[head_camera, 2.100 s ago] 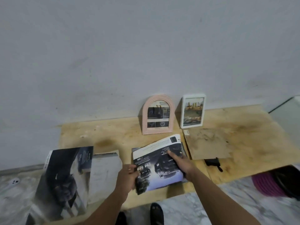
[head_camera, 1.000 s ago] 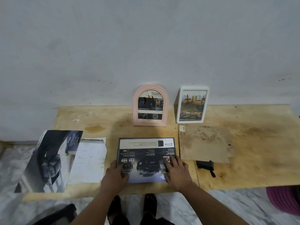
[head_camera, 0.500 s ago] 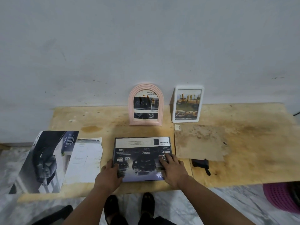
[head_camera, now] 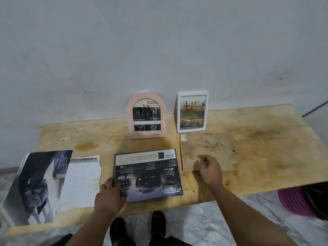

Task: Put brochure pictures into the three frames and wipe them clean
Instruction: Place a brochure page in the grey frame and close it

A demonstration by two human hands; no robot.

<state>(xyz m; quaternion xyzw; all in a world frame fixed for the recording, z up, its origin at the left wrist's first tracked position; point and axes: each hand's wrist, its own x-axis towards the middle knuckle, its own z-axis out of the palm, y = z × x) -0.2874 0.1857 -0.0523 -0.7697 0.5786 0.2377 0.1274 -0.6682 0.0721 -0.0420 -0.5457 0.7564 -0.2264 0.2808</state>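
A dark car brochure picture lies flat in a dark rectangular frame on the wooden table. My left hand rests on its near left corner, fingers lying over the edge. My right hand hovers over the front edge of a brown backing board, fingers loosely curled and holding nothing. A pink arched frame and a white frame stand against the wall, each with a picture inside.
An open brochure and a cut white sheet lie at the table's left end. A purple basket sits on the floor at the right. My feet are under the table's front edge.
The picture went from held up in both hands to lying flat in the frame. My right hand has just lifted off it and moved right, over the backing board.
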